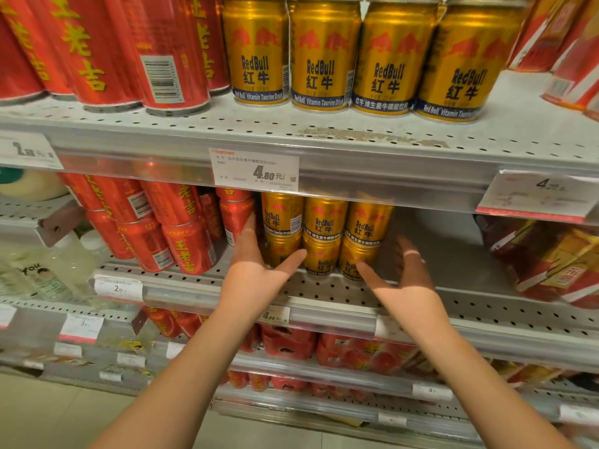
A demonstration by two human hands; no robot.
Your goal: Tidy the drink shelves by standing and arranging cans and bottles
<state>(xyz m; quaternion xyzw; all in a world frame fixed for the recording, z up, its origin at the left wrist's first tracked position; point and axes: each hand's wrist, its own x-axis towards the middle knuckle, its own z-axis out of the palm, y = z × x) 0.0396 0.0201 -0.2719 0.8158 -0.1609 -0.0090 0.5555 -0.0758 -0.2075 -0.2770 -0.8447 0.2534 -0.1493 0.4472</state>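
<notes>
Gold Red Bull cans stand stacked two high in three columns on the middle shelf. My left hand is at the left side of the stack, fingers spread, thumb across the lower left can. To the right of the stack, my right hand is spread wide, its thumb near the lower right can, fingers over bare shelf. Neither hand grips a can. Several more gold cans stand upright in a row on the upper shelf.
Red herbal-tea cans lean stacked left of the gold stack, and more red cans stand on the upper shelf. Red and gold cartons lie at the right. A price tag hangs on the shelf rail. Red multipacks fill the lower shelves.
</notes>
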